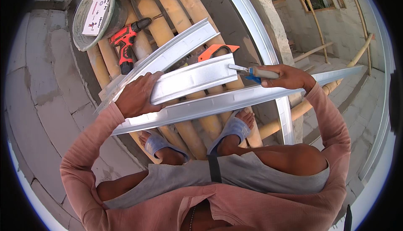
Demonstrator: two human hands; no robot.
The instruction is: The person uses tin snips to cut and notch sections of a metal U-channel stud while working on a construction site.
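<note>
- One view, the head camera, shows two bare hands over a yellow-brown bamboo-pole platform (170, 10).
- Left hand (138, 94): clasped over the left end of a short, bright silver metal channel (193, 80), fingers on top, thumb by its lower edge.
- Right hand (289, 78): wrapped round the pale grey handle of a small hand tool (268, 74) with blue parts and a metal head. Exact kind of tool unclear.
- Short channel: lies between the hands, above a long, thin silver metal channel (201, 107) as framed. Tool head appears to meet its right end, near the upper corner.
- Beyond it, a third silver metal channel (180, 44) slants up to the right, its left end running behind the left hand.
- Done, by judgement: the short channel is a separate length with a straight-looking right end. Whether that end is cut on site, cannot tell.
- Left, by judgement: work at that end looks unfinished, tool being right on it. No fastening visible between the channels; part-way stage seems likely.
- Set aside, unheld: a red-and-black cordless drill (126, 44) with a bit fitted, near a grey-green round bucket (120, 19); also an orange-and-black tool handle (218, 51), probably a saw's, partly hidden behind the short channel.
</note>
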